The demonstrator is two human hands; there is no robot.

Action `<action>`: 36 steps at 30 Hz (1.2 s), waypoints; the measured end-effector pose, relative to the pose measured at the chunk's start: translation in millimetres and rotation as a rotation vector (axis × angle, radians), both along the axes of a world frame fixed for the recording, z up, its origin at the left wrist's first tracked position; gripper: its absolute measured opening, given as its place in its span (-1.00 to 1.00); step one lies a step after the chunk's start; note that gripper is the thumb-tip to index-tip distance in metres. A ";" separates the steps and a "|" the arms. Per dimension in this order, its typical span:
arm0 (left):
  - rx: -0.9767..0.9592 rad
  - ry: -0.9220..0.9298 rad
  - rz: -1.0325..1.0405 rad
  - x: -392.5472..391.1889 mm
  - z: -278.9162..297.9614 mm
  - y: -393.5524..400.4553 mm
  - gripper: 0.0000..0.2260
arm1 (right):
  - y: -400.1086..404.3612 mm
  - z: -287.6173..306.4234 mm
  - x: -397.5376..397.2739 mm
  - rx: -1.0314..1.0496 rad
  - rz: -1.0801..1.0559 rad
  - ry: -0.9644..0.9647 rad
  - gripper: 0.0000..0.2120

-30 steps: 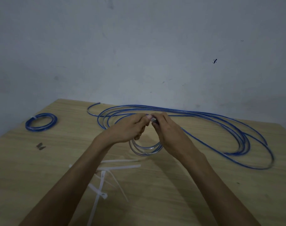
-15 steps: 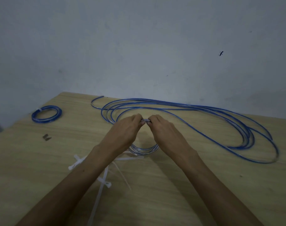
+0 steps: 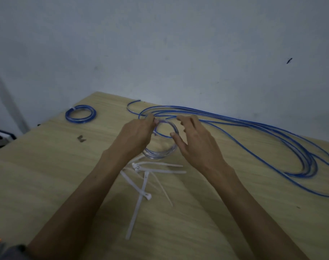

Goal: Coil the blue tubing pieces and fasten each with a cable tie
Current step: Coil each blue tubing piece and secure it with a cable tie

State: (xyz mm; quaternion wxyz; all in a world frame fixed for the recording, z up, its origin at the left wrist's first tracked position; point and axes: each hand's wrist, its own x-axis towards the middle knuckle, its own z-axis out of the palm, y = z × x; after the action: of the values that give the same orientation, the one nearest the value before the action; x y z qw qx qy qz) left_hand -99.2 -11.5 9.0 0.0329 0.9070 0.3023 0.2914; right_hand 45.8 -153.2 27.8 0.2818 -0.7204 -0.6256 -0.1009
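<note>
Wooden table (image 3: 47,184): left grip (image 3: 136,136) pinching small coil (image 3: 161,152), right grip (image 3: 195,141) spread.

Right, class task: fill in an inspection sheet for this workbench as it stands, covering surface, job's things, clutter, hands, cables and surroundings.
Surface: wooden table, light grain.
Job's things: small coil being wound, in the left hand; finished coil at the far left with a pale tie on it; loose cable ties lying near the forearms.
Clutter: small dark object near the finished coil, too small to identify.
Hands: left hand pinches the small coil's top; right hand open beside the coil.
Cables: long blue tubing looped across the right side.
Surroundings: plain grey wall.
</note>
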 end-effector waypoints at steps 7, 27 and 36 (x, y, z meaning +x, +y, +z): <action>-0.072 -0.011 0.066 -14.8 -6.8 13.8 -0.73 | -8.4 -5.0 -30.3 -0.441 0.300 0.026 -0.88; -0.189 -0.048 0.039 -6.5 -20.7 13.2 -0.75 | -5.7 -4.7 -19.8 -0.469 0.372 0.204 -0.97; -0.225 -0.134 0.189 -10.9 -24.1 16.5 -0.76 | -21.6 33.3 25.8 -0.129 0.164 0.379 -0.93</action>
State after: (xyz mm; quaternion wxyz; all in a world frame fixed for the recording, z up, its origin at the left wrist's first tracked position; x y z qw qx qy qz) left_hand -110.1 5.0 -15.1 0.1269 0.8435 0.4142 0.3175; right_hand 71.6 -174.8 61.1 0.3552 -0.6896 -0.6231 0.0999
